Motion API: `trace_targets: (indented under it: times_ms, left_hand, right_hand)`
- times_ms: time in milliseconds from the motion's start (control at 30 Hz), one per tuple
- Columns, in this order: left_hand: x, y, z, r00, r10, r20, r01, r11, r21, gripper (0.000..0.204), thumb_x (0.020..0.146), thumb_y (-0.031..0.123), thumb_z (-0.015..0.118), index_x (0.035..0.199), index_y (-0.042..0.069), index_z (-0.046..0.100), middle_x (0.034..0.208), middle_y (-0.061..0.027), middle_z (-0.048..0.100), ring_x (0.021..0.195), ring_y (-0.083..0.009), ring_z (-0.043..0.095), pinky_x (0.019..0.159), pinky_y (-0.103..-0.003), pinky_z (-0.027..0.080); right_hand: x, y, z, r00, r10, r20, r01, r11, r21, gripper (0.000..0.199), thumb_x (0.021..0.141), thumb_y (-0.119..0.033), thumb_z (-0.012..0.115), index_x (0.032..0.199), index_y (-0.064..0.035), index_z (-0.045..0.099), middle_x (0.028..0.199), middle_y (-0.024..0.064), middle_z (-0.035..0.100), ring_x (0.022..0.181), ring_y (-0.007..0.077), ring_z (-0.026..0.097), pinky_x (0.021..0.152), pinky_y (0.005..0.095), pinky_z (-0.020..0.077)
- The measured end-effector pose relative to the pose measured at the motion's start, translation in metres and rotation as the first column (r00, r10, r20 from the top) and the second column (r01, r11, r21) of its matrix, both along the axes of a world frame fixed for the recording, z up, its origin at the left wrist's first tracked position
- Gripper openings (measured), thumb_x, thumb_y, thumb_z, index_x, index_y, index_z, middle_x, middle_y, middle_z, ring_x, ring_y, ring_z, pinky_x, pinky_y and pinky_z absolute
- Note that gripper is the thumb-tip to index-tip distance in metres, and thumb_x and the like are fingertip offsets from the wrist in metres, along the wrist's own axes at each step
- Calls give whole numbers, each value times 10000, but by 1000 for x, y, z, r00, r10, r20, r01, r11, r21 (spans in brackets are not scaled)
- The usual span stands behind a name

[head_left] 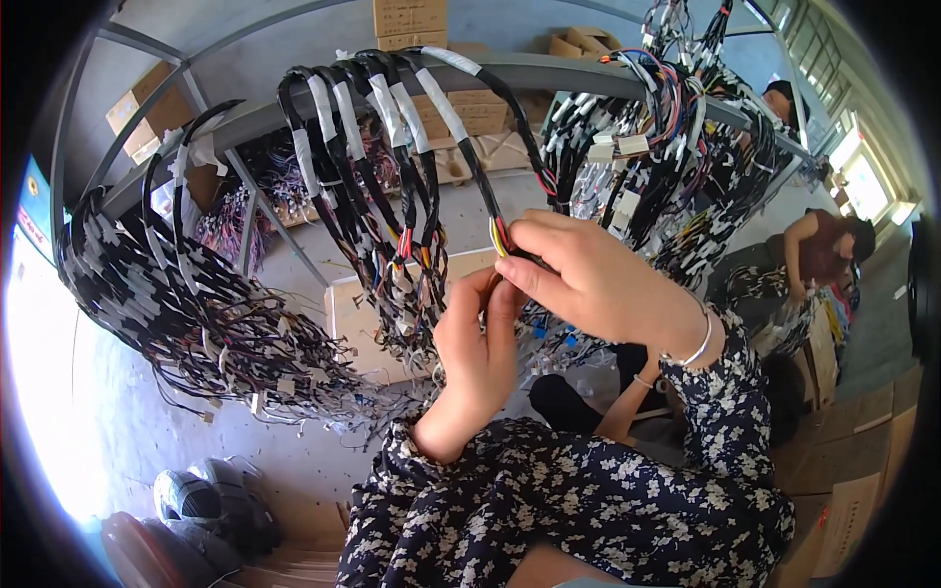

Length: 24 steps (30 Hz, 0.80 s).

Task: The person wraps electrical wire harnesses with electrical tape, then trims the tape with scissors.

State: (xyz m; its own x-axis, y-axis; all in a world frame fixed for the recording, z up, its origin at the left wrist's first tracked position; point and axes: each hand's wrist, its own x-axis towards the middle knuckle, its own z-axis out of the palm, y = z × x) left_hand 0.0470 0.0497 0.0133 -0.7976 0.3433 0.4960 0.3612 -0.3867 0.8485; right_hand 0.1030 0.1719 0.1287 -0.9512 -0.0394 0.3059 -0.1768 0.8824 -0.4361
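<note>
Flowery dark sleeves lowest in the picture, coming up from the bottom edge. Just above, left hand raised, fingers bent together on thin wires at the end of a black cable. Right hand beside it and touching it, fingers pinched on the same cable end, where red and yellow wires peek out. Silver bracelet on the right wrist. Cable running up from the hands and over a grey bar, with white tape bands on it. More black cables hanging over the same bar just left of the hands, loose ends dangling. Flat cardboard box behind those ends. Big bunch of cables far left, drooping low toward the floor. Another thick bunch on the right with many coloured wires and white plugs. Dark bags on the floor at lower left. Another person far right, bent over more cables. Brown boxes stacked at the very back, up top.
</note>
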Motion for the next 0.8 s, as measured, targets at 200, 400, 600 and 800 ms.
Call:
trace_targets:
  times_ms: [200, 400, 600, 800]
  left_hand:
    - [-11, 8, 1, 809, 328, -487, -380, 925, -9, 159, 866, -48, 671, 1016, -43, 619, 794, -167, 662, 625, -299, 643, 559, -350, 504]
    - [-20, 16, -16, 711, 297, -637, -534, 818, -215, 183, 882, 46, 687, 1059, 3, 665, 828, -131, 683, 654, -308, 648, 582, -386, 506]
    - [-10, -3, -4, 737, 331, -589, -500, 853, -146, 362, 862, 21, 709, 1210, -29, 622, 996, -199, 691, 850, -350, 676, 724, -385, 540]
    - [-28, -62, 1, 512, 648, -565, -746, 661, 82, 277, 884, -128, 554, 1120, -54, 679, 1032, -149, 591, 893, -208, 572, 726, -283, 476]
  right_hand:
    - [3, -10, 9, 983, -76, -167, 127, 939, 320, 178, 877, -170, 626, 784, -20, 596, 797, 111, 551, 805, 284, 576, 699, 406, 494]
    - [13, -34, 4, 955, 171, -243, -63, 916, 396, 121, 781, -122, 637, 756, -33, 558, 762, 81, 511, 753, 267, 549, 636, 398, 458]
    - [45, -25, -13, 905, 129, -404, -173, 982, -75, 102, 861, -71, 583, 771, -26, 563, 825, 115, 582, 706, 249, 563, 618, 318, 446]
    - [54, 18, -90, 945, -6, -328, -280, 511, -813, 292, 1042, -230, 508, 1195, 3, 595, 866, 53, 615, 739, 125, 581, 648, 277, 455]
